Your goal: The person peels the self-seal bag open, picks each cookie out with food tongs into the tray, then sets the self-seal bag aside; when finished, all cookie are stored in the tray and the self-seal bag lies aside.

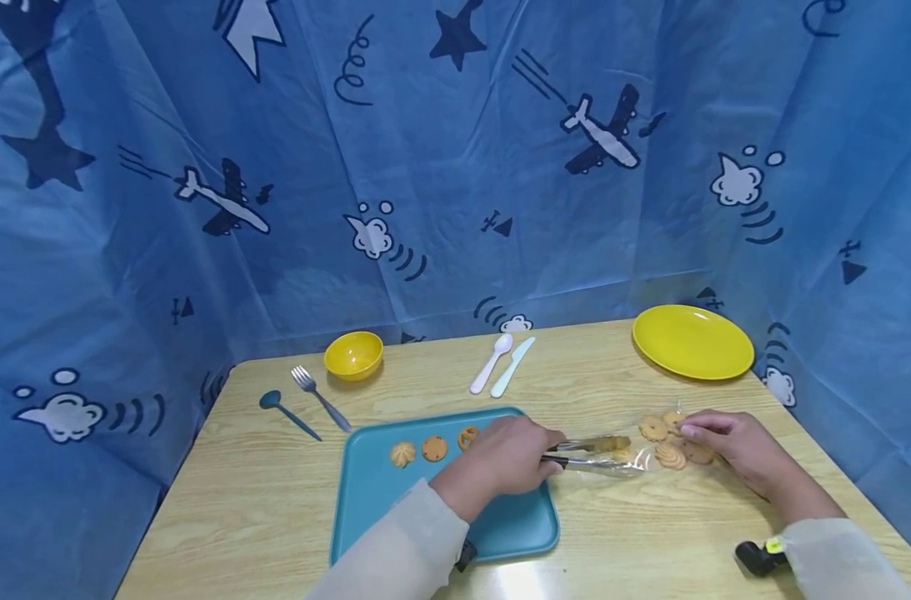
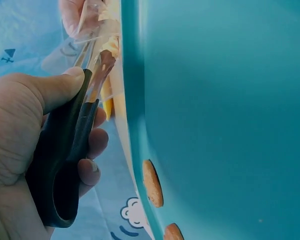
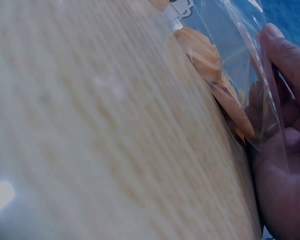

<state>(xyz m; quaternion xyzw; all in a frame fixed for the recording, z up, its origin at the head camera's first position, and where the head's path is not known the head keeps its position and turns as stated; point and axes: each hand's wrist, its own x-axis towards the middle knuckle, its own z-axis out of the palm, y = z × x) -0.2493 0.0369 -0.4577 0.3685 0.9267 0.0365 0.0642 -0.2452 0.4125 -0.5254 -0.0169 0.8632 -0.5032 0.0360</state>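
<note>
My left hand (image 1: 509, 454) grips metal tongs (image 1: 586, 444) with black handles (image 2: 57, 155), above the right side of the teal tray (image 1: 372, 521). The tongs' front ends reach into a clear plastic bag (image 1: 638, 462); whether they hold a cookie, I cannot tell. With thumb and fingers, my right hand (image 1: 743, 454) pinches the bag's far side. Several cookies lie inside, among them a swirled cookie (image 1: 670, 456), also near the palm in the right wrist view. On the tray sit a ridged cookie (image 1: 402, 454), a round cookie (image 1: 435, 448) and a pretzel-shaped one (image 1: 467, 437), partly behind my left hand.
Behind the tray stand a yellow bowl (image 1: 353, 357), a fork (image 1: 320, 398) and a dark blue spoon (image 1: 288, 414). A pink spoon (image 1: 492, 364) and a pale knife (image 1: 512, 367) lie at the back middle. A yellow plate (image 1: 693, 342) occupies the back right, near the blue curtain (image 1: 455, 167).
</note>
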